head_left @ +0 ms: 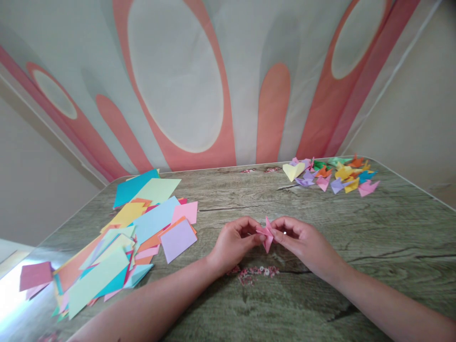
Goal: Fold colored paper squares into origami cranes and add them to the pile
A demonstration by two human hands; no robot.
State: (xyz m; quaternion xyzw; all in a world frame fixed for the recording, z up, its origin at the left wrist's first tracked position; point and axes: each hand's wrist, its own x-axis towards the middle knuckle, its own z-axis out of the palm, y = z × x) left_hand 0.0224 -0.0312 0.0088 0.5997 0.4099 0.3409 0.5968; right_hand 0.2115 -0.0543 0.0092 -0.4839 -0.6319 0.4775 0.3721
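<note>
A small pink folded-paper piece (267, 237) with pointed tips is held up just above the table, between both hands. My left hand (237, 242) pinches its left side between thumb and fingers. On the other side, my right hand (297, 237) pinches its right edge the same way. One point of the paper sticks up and another points down. Parts of the folds are hidden behind my fingertips. Below the hands, a printed pink floral pattern (258, 271) shows on the wood-look tabletop (221, 308).
Loose coloured paper sheets (99, 278) lie in a heap on the left, with a lilac square (178, 241) nearest my left hand. At the back right sits a cluster of folded paper birds (344, 172) in several colours. A pink-and-grey patterned backdrop (174, 71) rises behind the table.
</note>
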